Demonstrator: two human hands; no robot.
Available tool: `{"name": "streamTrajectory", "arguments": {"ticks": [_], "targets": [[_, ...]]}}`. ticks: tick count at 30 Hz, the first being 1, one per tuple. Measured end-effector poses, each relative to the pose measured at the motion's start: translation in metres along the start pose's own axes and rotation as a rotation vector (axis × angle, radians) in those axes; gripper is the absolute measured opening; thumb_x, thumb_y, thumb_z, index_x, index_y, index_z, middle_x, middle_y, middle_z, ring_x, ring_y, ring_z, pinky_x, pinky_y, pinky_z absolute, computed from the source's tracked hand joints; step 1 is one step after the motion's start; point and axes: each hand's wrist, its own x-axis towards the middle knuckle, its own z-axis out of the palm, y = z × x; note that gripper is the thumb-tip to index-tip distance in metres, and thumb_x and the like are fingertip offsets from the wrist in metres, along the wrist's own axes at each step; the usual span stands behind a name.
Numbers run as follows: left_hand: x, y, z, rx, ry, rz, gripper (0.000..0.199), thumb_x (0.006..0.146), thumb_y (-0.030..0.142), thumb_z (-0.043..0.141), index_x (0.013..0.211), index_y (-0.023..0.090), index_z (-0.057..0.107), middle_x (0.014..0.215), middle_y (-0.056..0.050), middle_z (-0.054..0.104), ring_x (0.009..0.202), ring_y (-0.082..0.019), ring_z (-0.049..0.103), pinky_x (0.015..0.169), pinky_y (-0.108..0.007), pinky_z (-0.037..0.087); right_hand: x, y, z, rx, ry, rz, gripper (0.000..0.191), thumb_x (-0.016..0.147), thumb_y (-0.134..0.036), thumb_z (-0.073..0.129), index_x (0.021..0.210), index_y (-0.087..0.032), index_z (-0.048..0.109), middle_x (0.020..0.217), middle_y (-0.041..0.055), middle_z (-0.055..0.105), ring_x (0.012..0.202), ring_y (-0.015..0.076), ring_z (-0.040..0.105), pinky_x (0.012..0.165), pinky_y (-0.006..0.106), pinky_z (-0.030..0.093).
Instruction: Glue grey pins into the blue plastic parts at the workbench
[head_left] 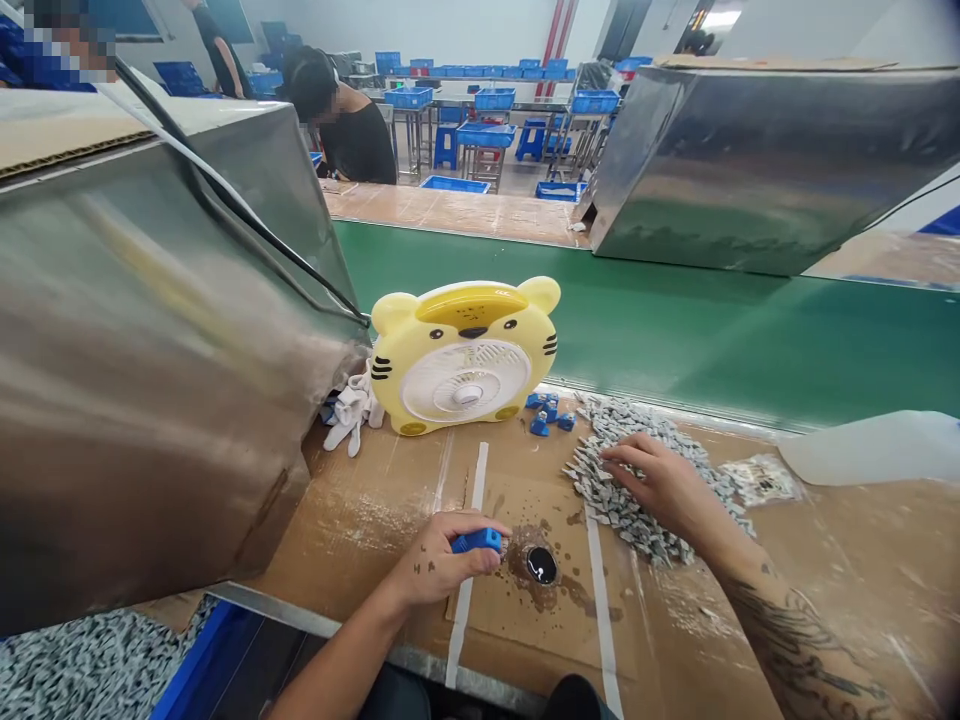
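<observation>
The left hand [439,562] is pinching a blue block [480,540] between thumb and fingers, holding it over the table [360,535] towards the near edge, just left of a small round dish [541,565] of dark liquid. Across to the right hand [667,485], and its fingers are curling down at a heap of grey pieces [611,500] nearer the far edge; whether they're pinching one, I'm not able to tell. The dish is sitting on a flat cardboard sheet [544,630], dark wet spots showing all around it, white tape strips [480,470] running along both sides. Further out, more blue blocks [551,412] are lying near the far edge, between the heap and a yellow animal-faced fan [472,375]. The fan is standing upright there, with white gloves [352,410] lying crumpled to its left. Right of the heap, a clear bag [761,480] is resting beside a whitish container [885,450]. Beyond the far edge a green surface [712,320] is stretching across, and a person in black [360,140] is bending forward on its other side.
</observation>
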Motion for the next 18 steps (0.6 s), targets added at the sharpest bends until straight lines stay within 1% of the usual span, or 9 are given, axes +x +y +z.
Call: {"name": "streamTrajectory", "arguments": {"ticks": [2,5,7,9,11,13,15,17,18], "targets": [[0.0,0.002,0.001,0.129,-0.009,0.049,0.043,0.084,0.053,0.071,0.104,0.015,0.077,0.09,-0.007,0.069,0.082,-0.018,0.059,0.074,-0.026,0.043,-0.004,-0.006,-0.01,0.078,0.008,0.006,0.029,0.102,-0.043,0.051,0.1,-0.022,0.071,0.104,0.0098,0.067,0.094,0.0258,0.066,0.082,0.037,0.049],[0.0,0.001,0.002,0.136,-0.002,0.008,0.043,0.085,0.053,0.07,0.105,0.015,0.072,0.083,-0.004,0.066,0.074,-0.016,0.056,0.069,-0.024,0.041,-0.017,-0.029,-0.018,0.236,-0.054,0.029,0.028,0.102,-0.043,0.055,0.101,-0.023,0.074,0.094,0.0065,0.069,0.085,0.0218,0.066,0.075,0.033,0.05],[0.0,-0.003,0.001,0.115,0.029,-0.01,0.041,0.085,0.053,0.071,0.099,0.014,0.069,0.08,-0.003,0.064,0.073,-0.015,0.055,0.069,-0.024,0.041,-0.029,-0.051,-0.014,0.361,-0.103,0.038,0.027,0.103,-0.041,0.055,0.105,-0.024,0.076,0.086,0.0043,0.067,0.078,0.0186,0.064,0.071,0.03,0.049],[-0.001,-0.009,0.0,0.106,0.049,0.016,0.041,0.086,0.054,0.069,0.095,0.014,0.069,0.082,-0.004,0.065,0.077,-0.016,0.056,0.073,-0.025,0.043,-0.043,-0.074,-0.006,0.487,-0.14,0.048,0.028,0.104,-0.038,0.053,0.111,-0.026,0.076,0.084,0.0037,0.065,0.077,0.0169,0.063,0.071,0.029,0.05],[-0.002,-0.014,0.001,0.064,0.042,0.028,0.043,0.089,0.055,0.066,0.101,0.014,0.071,0.089,-0.006,0.066,0.077,-0.016,0.057,0.073,-0.025,0.044,-0.055,-0.091,0.005,0.613,-0.143,0.117,0.027,0.102,-0.038,0.058,0.118,-0.026,0.075,0.088,0.0042,0.066,0.08,0.0167,0.063,0.073,0.028,0.052],[-0.004,-0.019,0.003,-0.013,0.022,0.0,0.048,0.092,0.057,0.061,0.112,0.015,0.07,0.09,-0.006,0.064,0.07,-0.014,0.054,0.065,-0.024,0.044,-0.062,-0.102,0.015,0.755,-0.095,0.251,0.027,0.094,-0.042,0.07,0.113,-0.023,0.075,0.088,0.0047,0.068,0.078,0.0172,0.065,0.07,0.028,0.054],[-0.006,-0.023,0.006,-0.053,0.014,-0.039,0.049,0.092,0.057,0.06,0.117,0.016,0.068,0.086,-0.004,0.061,0.064,-0.012,0.051,0.059,-0.022,0.043,-0.065,-0.106,0.022,0.864,-0.029,0.35,0.028,0.084,-0.045,0.08,0.097,-0.02,0.078,0.085,0.0059,0.07,0.075,0.0182,0.066,0.064,0.027,0.056],[-0.008,-0.026,0.009,-0.063,0.028,-0.063,0.048,0.092,0.056,0.062,0.118,0.016,0.067,0.085,-0.003,0.059,0.065,-0.011,0.049,0.06,-0.021,0.043,-0.065,-0.107,0.024,0.887,-0.006,0.341,0.027,0.082,-0.045,0.081,0.085,-0.019,0.079,0.086,0.0078,0.072,0.075,0.0194,0.068,0.06,0.026,0.057],[-0.009,-0.027,0.011,-0.072,0.037,-0.072,0.046,0.091,0.056,0.064,0.115,0.016,0.067,0.085,-0.003,0.059,0.066,-0.011,0.049,0.06,-0.021,0.043,-0.065,-0.107,0.024,0.865,-0.012,0.313,0.025,0.084,-0.045,0.079,0.085,-0.02,0.081,0.087,0.0086,0.073,0.076,0.0198,0.069,0.06,0.026,0.057]]}}
